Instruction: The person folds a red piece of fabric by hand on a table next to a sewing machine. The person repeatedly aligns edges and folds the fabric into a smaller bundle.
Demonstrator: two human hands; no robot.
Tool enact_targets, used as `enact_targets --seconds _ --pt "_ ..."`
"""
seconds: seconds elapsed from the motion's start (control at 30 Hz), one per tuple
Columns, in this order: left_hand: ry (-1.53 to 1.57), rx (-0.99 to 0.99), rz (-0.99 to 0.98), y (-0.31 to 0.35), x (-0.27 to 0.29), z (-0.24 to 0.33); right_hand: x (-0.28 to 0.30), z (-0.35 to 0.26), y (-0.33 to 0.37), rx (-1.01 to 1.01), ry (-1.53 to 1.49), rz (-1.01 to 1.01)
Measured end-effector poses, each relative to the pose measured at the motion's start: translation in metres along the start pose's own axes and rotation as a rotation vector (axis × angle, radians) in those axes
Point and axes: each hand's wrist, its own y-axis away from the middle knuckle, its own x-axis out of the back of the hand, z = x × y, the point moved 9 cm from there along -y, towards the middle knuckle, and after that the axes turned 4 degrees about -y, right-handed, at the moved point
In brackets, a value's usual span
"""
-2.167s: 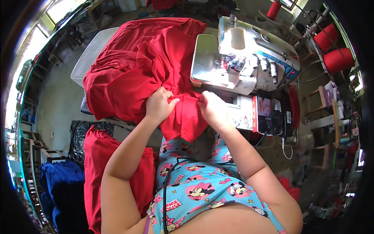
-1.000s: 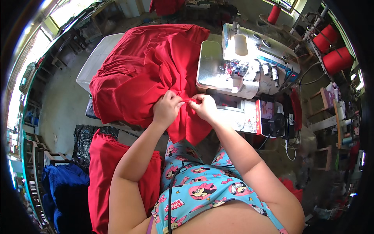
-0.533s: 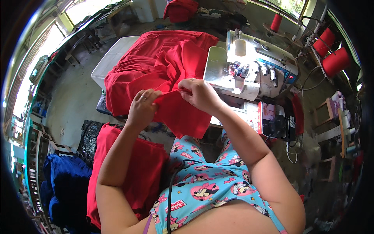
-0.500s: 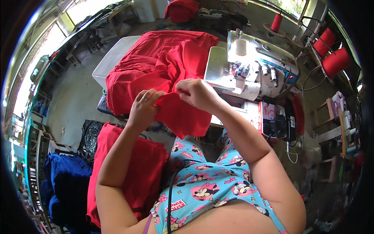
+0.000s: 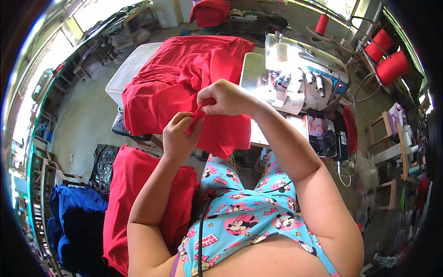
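A piece of red fabric (image 5: 226, 134) hangs from my two hands toward my lap, in front of a large heap of red fabric (image 5: 157, 83). My left hand (image 5: 181, 134) is closed on its edge, the fingers curled over a folded bit. Close beside it, slightly higher and to the right, my right hand (image 5: 224, 99) pinches the same edge between thumb and fingers. A short folded strip of the cloth shows between the two hands. To the right stands a white sewing machine (image 5: 304, 64) with a metal plate at its left side.
Under the red heap is a white bin (image 5: 115, 92). Another red fabric stack (image 5: 138, 198) lies at my left, beside blue fabric (image 5: 78, 212) and a black plastic bag (image 5: 102, 166). Red thread cones (image 5: 392, 68) stand at the right. A black box-like device (image 5: 326, 146) sits below the machine.
Both hands have drawn closer together, the right shifting left and the left turning inward with fingers more curled. The cloth's edge is now bunched between them. The view has shifted slightly.
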Motion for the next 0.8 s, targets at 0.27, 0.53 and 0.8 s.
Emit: enact_targets --seconds 0.27,0.53,0.8 --pt "0.157 0.049 0.096 0.004 -0.002 -0.018 0.003 0.004 0.005 -0.026 -0.009 0.010" --pt "0.644 0.347 -0.035 0.004 -0.044 -0.071 -0.002 0.013 0.008 -0.074 0.103 0.102" --pt "0.678 0.567 -0.212 0.021 -0.074 -0.110 0.004 0.023 0.019 -0.162 0.204 0.245"
